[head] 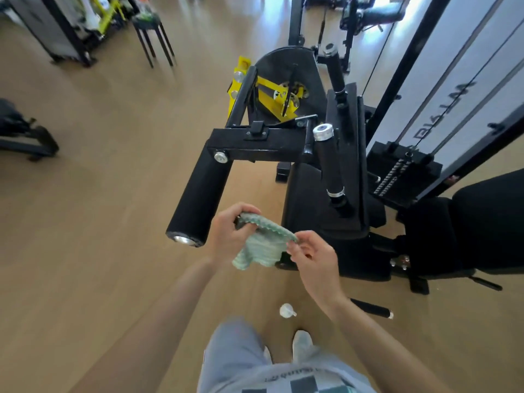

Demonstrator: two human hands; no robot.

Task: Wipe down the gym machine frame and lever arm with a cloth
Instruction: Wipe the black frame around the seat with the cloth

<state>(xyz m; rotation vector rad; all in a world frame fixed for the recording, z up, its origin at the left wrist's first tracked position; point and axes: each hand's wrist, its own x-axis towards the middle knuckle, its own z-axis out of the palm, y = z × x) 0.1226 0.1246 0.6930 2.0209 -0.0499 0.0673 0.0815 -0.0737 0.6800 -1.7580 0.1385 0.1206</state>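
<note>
**Cloth held between both hands in front of the gym machine**

A pale green cloth (262,245) hangs stretched between the two hands, off the machine and above the wooden floor (113,194). The left hand (229,231) has its fingers (246,209) clenched around one bunched end of the cloth. The right hand (313,258) pinches the opposite edge between thumb and fingertips, its other fingers loosely curled. The rest of the cloth droops below the hands in a crumpled fold.

Just beyond the hands stands the black machine frame (255,144), a square tube running across the view. A padded roller (198,199) juts from its left end toward the person, near the left hand but not touching it. The lever arm (329,165), a black bar with a silver cap, slants beside the seat pad (348,154). A yellow cam plate (272,97) sits behind the frame. On the floor near the person's feet lies a small white object (287,310).
</note>
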